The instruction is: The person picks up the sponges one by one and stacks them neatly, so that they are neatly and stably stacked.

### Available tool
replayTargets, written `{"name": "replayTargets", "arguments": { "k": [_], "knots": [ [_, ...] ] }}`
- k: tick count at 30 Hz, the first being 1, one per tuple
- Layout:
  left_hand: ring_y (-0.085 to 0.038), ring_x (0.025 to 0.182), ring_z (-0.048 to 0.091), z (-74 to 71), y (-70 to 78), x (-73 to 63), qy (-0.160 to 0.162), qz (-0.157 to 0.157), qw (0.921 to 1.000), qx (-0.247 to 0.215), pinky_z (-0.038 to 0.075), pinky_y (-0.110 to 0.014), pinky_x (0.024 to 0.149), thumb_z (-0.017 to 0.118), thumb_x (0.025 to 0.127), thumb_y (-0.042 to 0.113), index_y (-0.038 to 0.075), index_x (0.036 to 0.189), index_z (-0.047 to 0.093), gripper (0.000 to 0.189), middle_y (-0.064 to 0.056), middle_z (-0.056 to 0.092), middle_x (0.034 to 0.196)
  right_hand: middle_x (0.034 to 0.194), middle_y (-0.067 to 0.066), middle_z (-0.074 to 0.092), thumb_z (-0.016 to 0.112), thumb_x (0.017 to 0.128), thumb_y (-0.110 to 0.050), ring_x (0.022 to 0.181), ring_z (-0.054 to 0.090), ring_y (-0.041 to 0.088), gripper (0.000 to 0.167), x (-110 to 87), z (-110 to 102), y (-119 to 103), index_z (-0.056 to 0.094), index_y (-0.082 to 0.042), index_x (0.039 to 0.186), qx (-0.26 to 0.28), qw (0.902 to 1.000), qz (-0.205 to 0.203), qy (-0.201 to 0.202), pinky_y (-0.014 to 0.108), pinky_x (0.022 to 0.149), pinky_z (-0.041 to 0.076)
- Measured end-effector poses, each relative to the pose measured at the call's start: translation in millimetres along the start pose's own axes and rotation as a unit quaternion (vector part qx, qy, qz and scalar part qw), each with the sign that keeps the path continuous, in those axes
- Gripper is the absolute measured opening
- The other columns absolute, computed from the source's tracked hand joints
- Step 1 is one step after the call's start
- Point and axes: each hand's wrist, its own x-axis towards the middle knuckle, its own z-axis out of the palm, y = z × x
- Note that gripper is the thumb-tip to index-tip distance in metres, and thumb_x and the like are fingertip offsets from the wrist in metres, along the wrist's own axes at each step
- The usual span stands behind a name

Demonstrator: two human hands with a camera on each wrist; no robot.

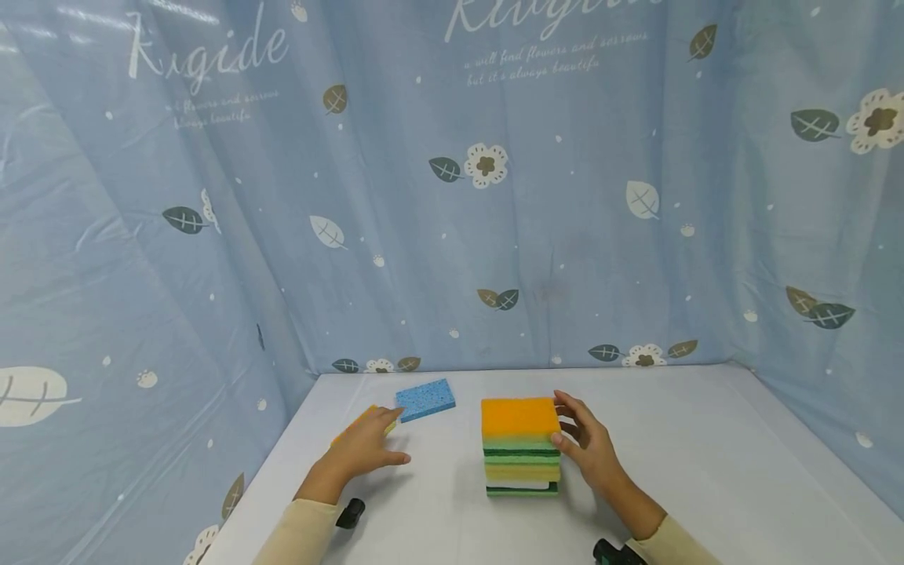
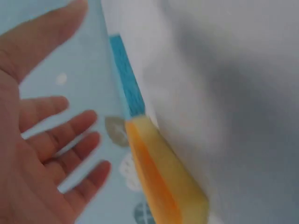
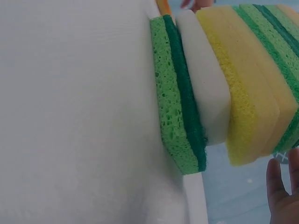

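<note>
A stack of sponges [image 1: 521, 471] stands on the table, topped by an orange sponge [image 1: 519, 417]. In the right wrist view its lower layers show: a green sponge with a dark green face [image 3: 170, 93], a white sponge [image 3: 203, 77] and a yellow one [image 3: 233, 88]. My right hand [image 1: 589, 451] is at the stack's upper right side, fingers and thumb spread along the edge; the grip is not closed round it. My left hand [image 1: 363, 447], fingers spread, is over an orange and yellow sponge [image 2: 166, 177], partly hidden in the head view. Beyond it lies a blue sponge [image 1: 426, 399].
The white table [image 1: 678, 439] runs back to a blue patterned curtain [image 1: 565, 235], which also hangs along both sides. Black wrist devices, one near the left wrist [image 1: 351, 513] and another by the right sleeve, sit low in the head view.
</note>
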Motion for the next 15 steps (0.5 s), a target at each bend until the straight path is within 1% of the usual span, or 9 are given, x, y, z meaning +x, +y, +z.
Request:
{"name": "replayTargets", "arguments": {
  "k": [3,5,8,10,12,15],
  "knots": [
    [-0.036,0.127,0.044,-1.7,-14.6,-2.3,0.004,-0.039,0.9992,0.009,0.038,-0.054,0.101,0.085,0.070,0.049,0.007,0.142,0.050,0.091,-0.016,0.048,0.140,0.134,0.017,0.045,0.062,0.089,0.006,0.117,0.050,0.018,0.067,1.7,0.0,0.1,0.036,-0.008,0.149,0.003,1.0000,0.000,-0.002,0.022,0.098,0.042],
    [-0.034,0.120,0.048,-2.7,-23.2,-4.0,0.012,-0.059,0.9980,0.016,0.040,-0.053,0.099,0.085,0.069,0.049,0.007,0.141,0.051,0.090,-0.016,0.050,0.137,0.133,0.017,0.046,0.062,0.088,0.006,0.117,0.050,0.018,0.067,2.4,0.1,0.4,0.037,-0.008,0.149,0.006,1.0000,0.004,-0.002,0.021,0.097,0.041],
    [-0.030,0.108,0.051,-4.4,-34.0,-6.6,0.029,-0.074,0.9965,0.026,0.044,-0.051,0.094,0.087,0.067,0.048,0.007,0.140,0.053,0.090,-0.016,0.054,0.130,0.132,0.016,0.046,0.062,0.088,0.007,0.118,0.049,0.016,0.067,3.1,0.0,1.4,0.037,-0.007,0.149,0.007,1.0000,0.003,-0.001,0.022,0.098,0.042],
    [-0.029,0.103,0.051,-5.0,-40.4,-8.5,0.040,-0.079,0.9957,0.024,0.045,-0.051,0.092,0.088,0.065,0.047,0.004,0.139,0.053,0.092,-0.016,0.056,0.124,0.131,0.017,0.047,0.061,0.088,0.007,0.118,0.048,0.016,0.067,3.6,-0.4,2.0,0.037,-0.005,0.149,0.008,1.0000,0.001,0.000,0.024,0.098,0.042],
    [-0.029,0.101,0.051,-4.7,-46.8,-10.0,0.044,-0.089,0.9948,0.024,0.045,-0.052,0.092,0.088,0.064,0.046,0.001,0.139,0.052,0.094,-0.016,0.056,0.121,0.130,0.018,0.047,0.061,0.088,0.008,0.119,0.047,0.015,0.066,4.1,-0.5,1.8,0.036,-0.004,0.149,0.010,0.9999,-0.002,0.001,0.025,0.098,0.043],
    [-0.031,0.103,0.050,-3.2,-55.9,-11.5,0.036,-0.115,0.9925,0.018,0.044,-0.054,0.093,0.089,0.064,0.047,0.000,0.140,0.050,0.098,-0.017,0.053,0.121,0.128,0.019,0.047,0.061,0.088,0.008,0.118,0.047,0.015,0.066,5.0,-0.6,1.3,0.037,-0.004,0.148,0.009,1.0000,-0.003,0.001,0.026,0.098,0.043]
  ]
}}
